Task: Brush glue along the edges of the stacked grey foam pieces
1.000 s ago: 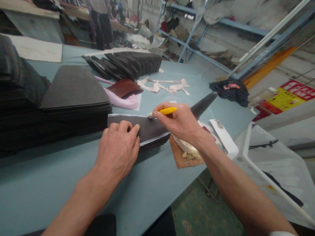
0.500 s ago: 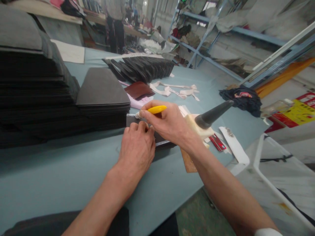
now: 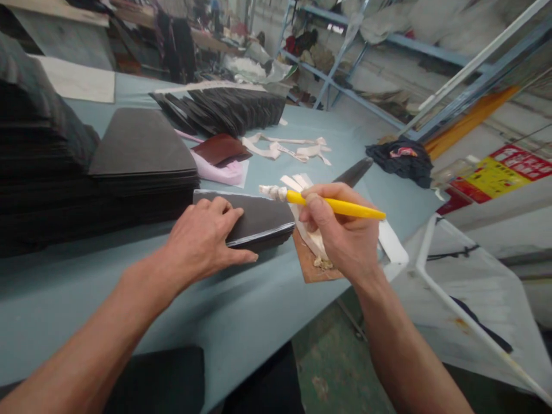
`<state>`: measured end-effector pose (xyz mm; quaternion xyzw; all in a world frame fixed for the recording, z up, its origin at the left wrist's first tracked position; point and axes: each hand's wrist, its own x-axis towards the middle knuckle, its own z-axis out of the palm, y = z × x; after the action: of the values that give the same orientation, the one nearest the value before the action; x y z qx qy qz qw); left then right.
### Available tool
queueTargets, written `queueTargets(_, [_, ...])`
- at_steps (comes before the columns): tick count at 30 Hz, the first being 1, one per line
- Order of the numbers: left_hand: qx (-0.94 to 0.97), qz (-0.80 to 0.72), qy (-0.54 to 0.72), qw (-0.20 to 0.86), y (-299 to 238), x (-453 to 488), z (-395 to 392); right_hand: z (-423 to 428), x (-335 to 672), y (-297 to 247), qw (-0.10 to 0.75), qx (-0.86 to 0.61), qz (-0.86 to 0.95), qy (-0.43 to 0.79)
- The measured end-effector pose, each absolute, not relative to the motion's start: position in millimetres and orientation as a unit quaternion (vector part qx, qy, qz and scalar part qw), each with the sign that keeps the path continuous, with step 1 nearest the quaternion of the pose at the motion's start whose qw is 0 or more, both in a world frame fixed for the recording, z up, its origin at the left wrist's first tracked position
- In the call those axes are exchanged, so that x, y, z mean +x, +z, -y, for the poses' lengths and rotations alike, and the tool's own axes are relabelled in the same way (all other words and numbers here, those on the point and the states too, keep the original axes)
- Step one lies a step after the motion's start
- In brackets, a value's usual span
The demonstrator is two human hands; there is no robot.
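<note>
My left hand (image 3: 202, 238) lies on a small stack of dark grey flat pieces (image 3: 263, 221), fingers pressed on its top sheet and thumb along the near edge. My right hand (image 3: 345, 233) is closed round a yellow-handled brush (image 3: 332, 206). Its white, glue-caked tip points left and hovers just past the right end of the stack. Under the right hand a brown board (image 3: 308, 264) carries a lump of pale glue (image 3: 321, 261).
Tall stacks of dark sheets (image 3: 129, 167) stand at the left, and a fanned row of black pieces (image 3: 224, 109) lies further back. White strips (image 3: 293, 149), a maroon piece (image 3: 219, 150), a dark cone-shaped tool (image 3: 351, 171) and a dark cloth (image 3: 403, 161) rest on the blue table (image 3: 241, 322). Its edge runs close to my right arm.
My right hand has drawn the brush rightward, off the top sheet and over the glue board. The left hand has stayed on the stack, now flatter.
</note>
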<state>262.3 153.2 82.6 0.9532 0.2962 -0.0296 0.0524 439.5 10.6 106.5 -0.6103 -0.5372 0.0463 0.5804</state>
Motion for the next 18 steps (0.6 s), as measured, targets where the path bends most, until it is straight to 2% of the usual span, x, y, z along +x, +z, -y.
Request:
queueTargets(4, [0.956, -0.287, -0.055, -0.002, 87.1, 263.9, -153.9, 26.1, 446.1, 87.5, 0.604, -0.626, 0.492, 0.029])
queueTargets(9, [0.969, -0.244, -0.041, -0.015, 92.7, 260.2, -156.3, 55.8, 446.0, 70.1, 0.644, -0.628, 0.436, 0.02])
queueTargets(18, [0.972, -0.219, -0.044, 0.07, 88.7, 257.8, -188.7, 76.5, 440.6, 48.6, 0.667, -0.619, 0.408, 0.08])
